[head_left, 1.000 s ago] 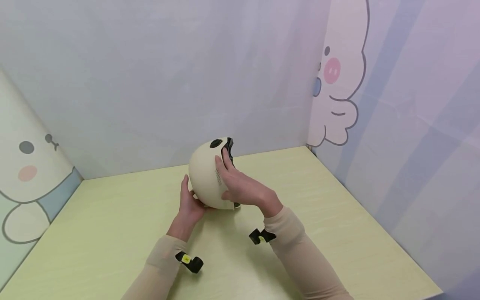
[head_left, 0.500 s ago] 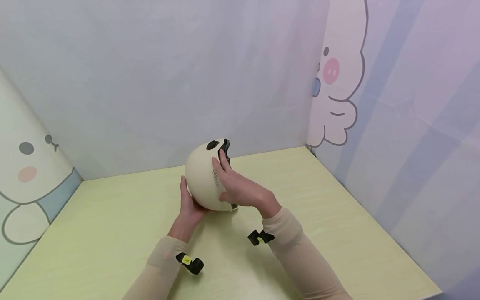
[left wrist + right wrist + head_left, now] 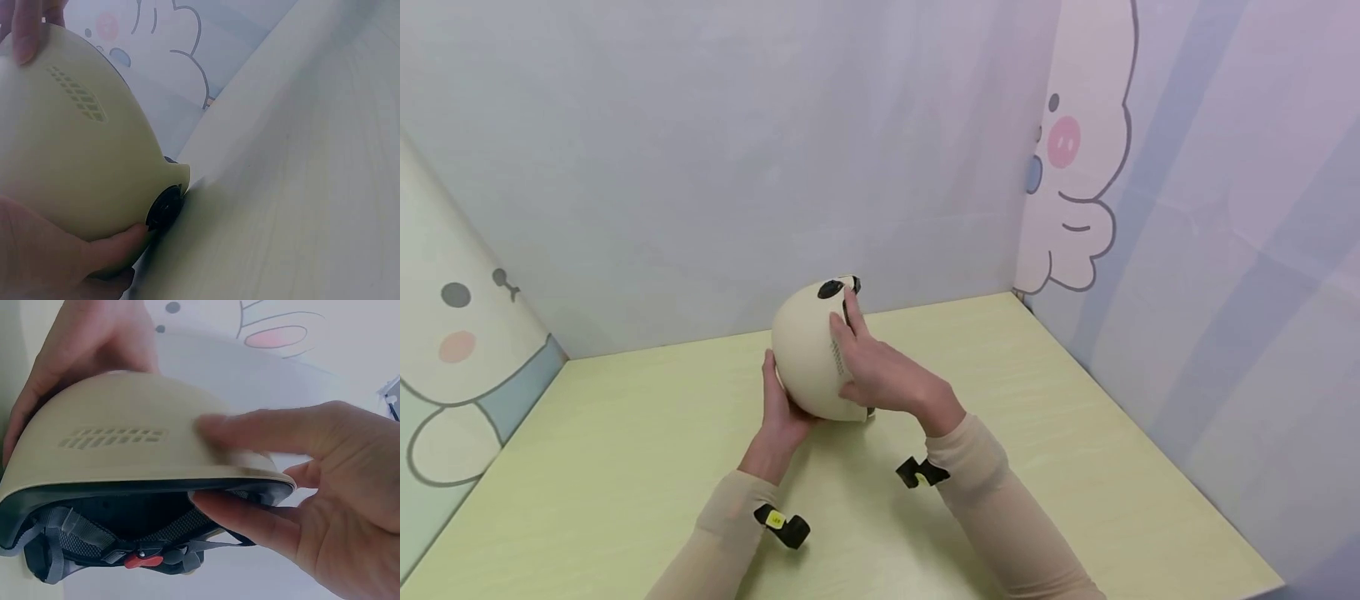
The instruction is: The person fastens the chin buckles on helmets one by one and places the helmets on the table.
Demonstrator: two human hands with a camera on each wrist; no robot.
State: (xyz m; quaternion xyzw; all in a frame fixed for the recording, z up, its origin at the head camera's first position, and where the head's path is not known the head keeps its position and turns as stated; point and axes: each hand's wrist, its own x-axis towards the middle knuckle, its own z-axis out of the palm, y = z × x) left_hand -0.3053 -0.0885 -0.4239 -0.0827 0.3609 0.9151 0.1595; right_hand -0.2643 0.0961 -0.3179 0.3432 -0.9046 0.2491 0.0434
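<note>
Left grip [image 3: 784,417]: curled against the lower-left side of the helmet, supporting it; left wrist view has a digit tip right by a black round part [image 3: 165,207].
Right grip [image 3: 887,375]: pinching helmet rim; right wrist view shows one digit on the outer shell, slightly blurred, another tucked inside the rim.
Helmet [image 3: 808,358]: cream, centre of the head frame, between both hands, tipped so its edge faces right; can't tell if it touches the desk.
Shell details: black disc [image 3: 831,289] near the top; slotted vent [image 3: 115,437] in the side.
Helmet inside: grey straps [image 3: 56,550] and red buckle piece [image 3: 144,559], lower left of the right wrist frame.
Sleeves: beige, left sleeve [image 3: 711,537] at bottom centre-left, right sleeve [image 3: 1011,517] at bottom right of centre.
Wrist gear: small black mounts with yellow marks, left mount [image 3: 793,532], right mount [image 3: 910,475].
Desk [image 3: 625,467]: pale yellow-green, fills lower part of the head frame.
Back wall [image 3: 737,167]: plain greyish, top centre.
Cartoon prints: pink-nosed figure [image 3: 1090,158] upper right, pink-cheeked figure [image 3: 482,333] at left edge.
</note>
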